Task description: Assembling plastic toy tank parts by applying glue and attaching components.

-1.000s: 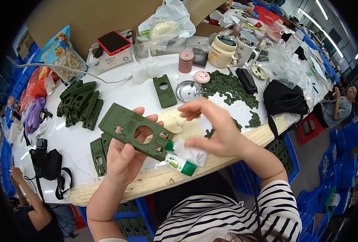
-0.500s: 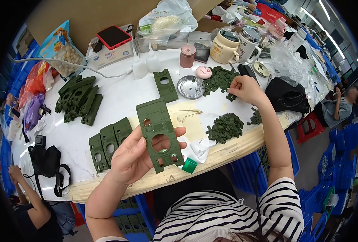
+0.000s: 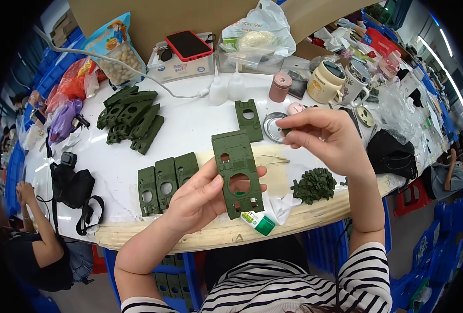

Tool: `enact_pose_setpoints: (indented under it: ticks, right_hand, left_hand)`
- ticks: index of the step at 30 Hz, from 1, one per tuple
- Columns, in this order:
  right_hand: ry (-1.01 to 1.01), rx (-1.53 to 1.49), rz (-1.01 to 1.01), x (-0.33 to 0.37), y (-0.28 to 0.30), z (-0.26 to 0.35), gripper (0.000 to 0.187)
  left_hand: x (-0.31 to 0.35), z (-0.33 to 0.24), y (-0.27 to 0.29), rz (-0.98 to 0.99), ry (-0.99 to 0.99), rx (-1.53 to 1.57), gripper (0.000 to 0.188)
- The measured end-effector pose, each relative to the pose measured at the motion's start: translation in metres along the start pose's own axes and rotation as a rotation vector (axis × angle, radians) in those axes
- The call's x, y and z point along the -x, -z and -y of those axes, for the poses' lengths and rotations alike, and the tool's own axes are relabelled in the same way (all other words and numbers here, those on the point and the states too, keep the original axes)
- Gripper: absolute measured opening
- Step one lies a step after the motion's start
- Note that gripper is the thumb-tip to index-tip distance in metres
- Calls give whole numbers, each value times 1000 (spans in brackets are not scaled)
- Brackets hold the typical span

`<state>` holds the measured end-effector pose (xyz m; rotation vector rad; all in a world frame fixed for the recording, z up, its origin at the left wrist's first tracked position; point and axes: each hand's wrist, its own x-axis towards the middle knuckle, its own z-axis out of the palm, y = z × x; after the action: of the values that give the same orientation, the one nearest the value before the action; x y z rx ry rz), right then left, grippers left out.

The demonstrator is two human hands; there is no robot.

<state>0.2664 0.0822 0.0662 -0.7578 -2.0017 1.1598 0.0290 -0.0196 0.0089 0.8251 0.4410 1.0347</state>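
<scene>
Panel (image 3: 235,166) is resting in the left hand (image 3: 196,202) above the table (image 3: 119,180), near side, thumb clamping its left edge and fingers supporting it from behind. Farther right, the right hand (image 3: 338,140) is hovering, thumb and fingertips pinching a small piece (image 3: 285,131). Three similar panels (image 3: 165,171) are lying left; a pile (image 3: 314,186) is sitting right.

I hold a green plate (image 3: 235,166) in my left hand (image 3: 194,205). It has a big round hole. My right hand (image 3: 331,136) pinches a small green bit (image 3: 286,131) near a silver tin (image 3: 269,129). A pile of bits (image 3: 313,186) sits by my right arm. Three plates (image 3: 165,171) make a row on my left. A messy heap (image 3: 130,116) lies behind them.
</scene>
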Motion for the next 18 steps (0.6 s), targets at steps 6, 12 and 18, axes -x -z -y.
enact_pose_setpoints:
  ticks: [6, 12, 18]
  right_hand:
    - [-29, -153, 75, 5, -22, -8, 22]
    - [-146, -326, 71, 13, -28, -14, 23]
    - [-162, -369, 74, 12, -26, -16, 23]
  left_hand:
    - [0, -1, -1, -35, 15, -15, 62]
    - [-1, -1, -3, -67, 44, -35, 65]
    - [-2, 0, -1, -70, 52, -37, 64]
